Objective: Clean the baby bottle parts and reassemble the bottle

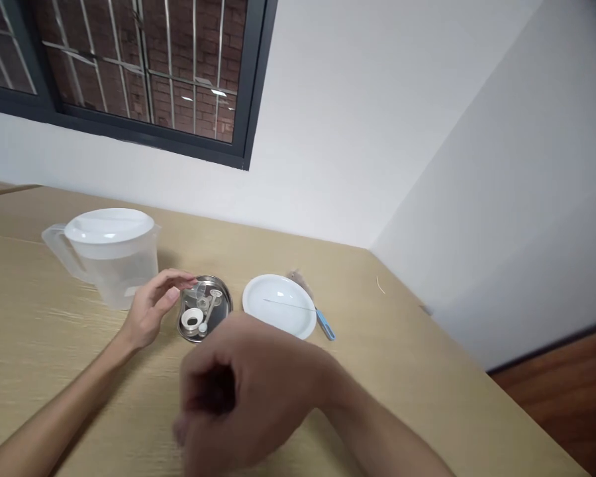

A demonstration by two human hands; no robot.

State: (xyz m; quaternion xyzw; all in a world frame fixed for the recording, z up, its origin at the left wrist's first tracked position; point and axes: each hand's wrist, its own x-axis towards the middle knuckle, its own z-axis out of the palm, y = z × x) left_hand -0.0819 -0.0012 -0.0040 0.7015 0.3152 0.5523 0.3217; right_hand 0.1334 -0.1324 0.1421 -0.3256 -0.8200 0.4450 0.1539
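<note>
My left hand (153, 306) reaches over the left rim of a round metal tray (222, 317). Its fingers are stretched and parted from the thumb, with a clear plastic piece (195, 290) just by the fingertips. On the tray lie a white ring-shaped part (193, 318) with a dark centre, a small white rod-like plastic part (210, 309) and other small clear pieces. Close to the camera, my right hand (251, 391) is blurred, its fingers curled round toward the thumb. Whether anything is inside that curl is hidden. It covers the table in front of the tray and plate.
A lidded translucent pitcher (114, 255) stands left of the tray. Right of the tray is a white plate (278, 301), with a thin blue-handled brush or needle tool (324, 324) across its rim. A small crumpled bag (299, 279) lies behind it, and a thin pale strand (380, 285) farther right.
</note>
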